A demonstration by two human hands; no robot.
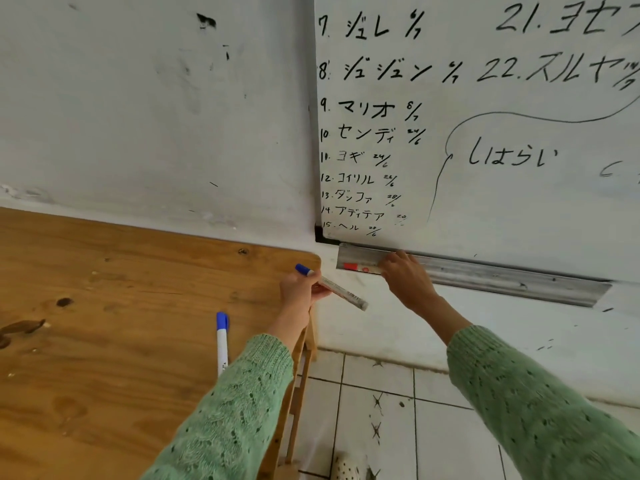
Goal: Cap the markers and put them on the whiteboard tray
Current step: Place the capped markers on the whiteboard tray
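My left hand (298, 289) grips a capped blue marker (337, 289) near the table's right corner, cap pointing up-left, the barrel sticking out to the right. My right hand (407, 275) rests on the metal whiteboard tray (485, 277), fingers on a red-capped marker (356, 267) lying at the tray's left end; whether it grips that marker I cannot tell. A second blue-capped marker (222, 341) lies on the wooden table (104, 323), partly hidden by my left sleeve.
The whiteboard (485, 133) with black writing hangs above the tray. A white scuffed wall (156, 116) stands behind the table. White floor tiles (381, 410) lie below, between table and wall.
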